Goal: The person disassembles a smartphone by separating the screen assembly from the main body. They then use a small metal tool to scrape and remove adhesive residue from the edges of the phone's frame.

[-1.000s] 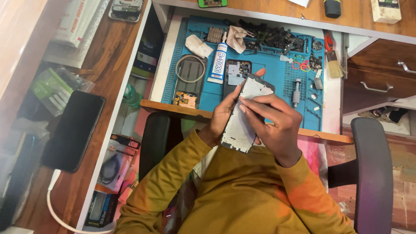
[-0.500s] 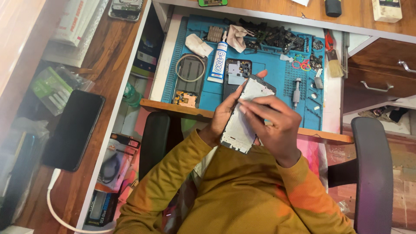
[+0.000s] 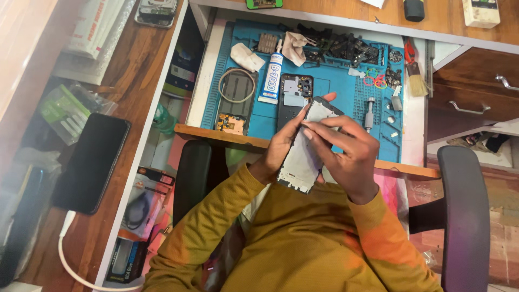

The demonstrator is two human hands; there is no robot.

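Phone frame (image 3: 304, 154), a silver-grey panel, sits clasped between both hands above the lap, just short of the bench (image 3: 411, 170) edge. Its long axis runs from the near-left corner to the far-right corner. Left hand (image 3: 284, 145) grasps the left long edge, thumb reaching the far end. Right hand (image 3: 346, 154) arches over the right edge, fingertips (image 3: 309, 125) pressing the face. Beyond the grip lies the blue mat (image 3: 335, 86), carrying an opened phone body (image 3: 294, 97) and a glue tube (image 3: 272, 75).

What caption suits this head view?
Both hands, left hand and right hand, hold a phone frame above a blue mat.
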